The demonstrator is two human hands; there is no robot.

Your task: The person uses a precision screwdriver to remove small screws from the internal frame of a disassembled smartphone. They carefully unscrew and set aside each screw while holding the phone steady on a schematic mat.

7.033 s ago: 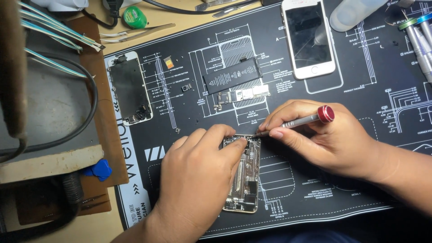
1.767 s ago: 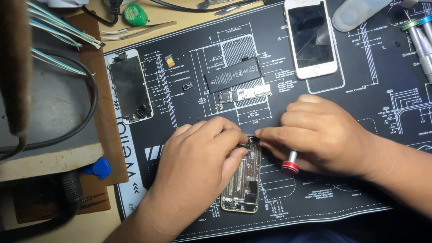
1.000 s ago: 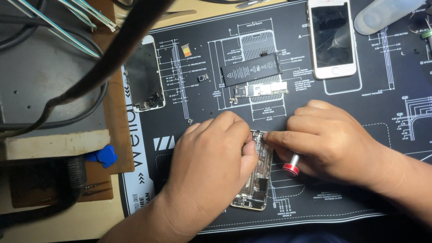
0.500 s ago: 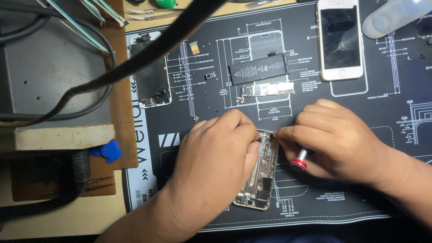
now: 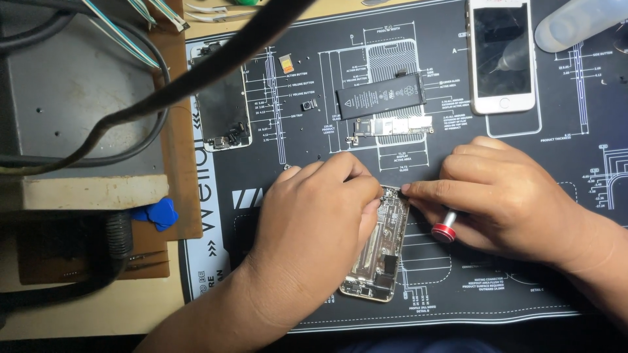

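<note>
left hand: palm down, fingers curled | right hand: closed, index finger extended leftward

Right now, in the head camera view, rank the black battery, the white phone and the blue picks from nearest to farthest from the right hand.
From the right hand:
1. Black battery, up and to its left on the mat.
2. White phone, straight above near the top edge; too close to the battery to rank firmly.
3. Blue picks, far left, off the mat, beyond the left hand.
</note>
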